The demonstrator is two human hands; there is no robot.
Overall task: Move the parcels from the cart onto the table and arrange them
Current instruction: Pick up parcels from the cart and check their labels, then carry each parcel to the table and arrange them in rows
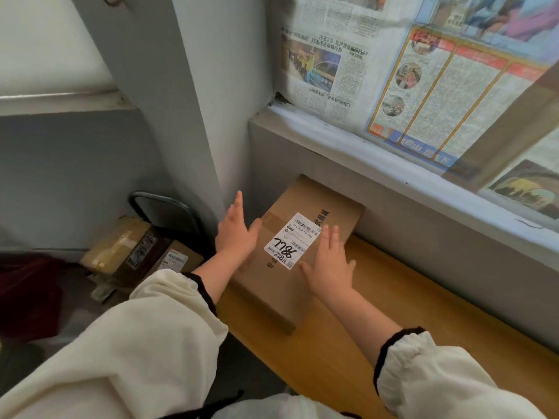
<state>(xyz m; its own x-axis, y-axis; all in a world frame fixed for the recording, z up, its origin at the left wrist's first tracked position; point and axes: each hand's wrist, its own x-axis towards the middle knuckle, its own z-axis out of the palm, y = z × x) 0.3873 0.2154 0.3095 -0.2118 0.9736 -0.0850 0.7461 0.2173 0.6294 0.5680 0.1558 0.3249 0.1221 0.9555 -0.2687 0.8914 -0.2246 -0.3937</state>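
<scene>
A flat brown cardboard parcel (314, 204) with a white shipping label lies on the wooden table (393, 313), pushed into the corner against the wall. My left hand (236, 231) rests flat on the parcel's left edge with fingers stretched out. My right hand (331, 261) lies flat on top of the parcel just right of the label, fingers spread. Neither hand grips it. Two more parcels, a taped one (121, 249) and a smaller one (178, 258), sit lower down at the left on the cart, in front of its black handle (169, 213).
A grey wall and window sill (393, 164) run along the table's far side, with newspaper (423, 86) covering the window above. A grey pillar (181, 116) stands at the table's left end. A dark red object (27, 297) lies on the floor at the left.
</scene>
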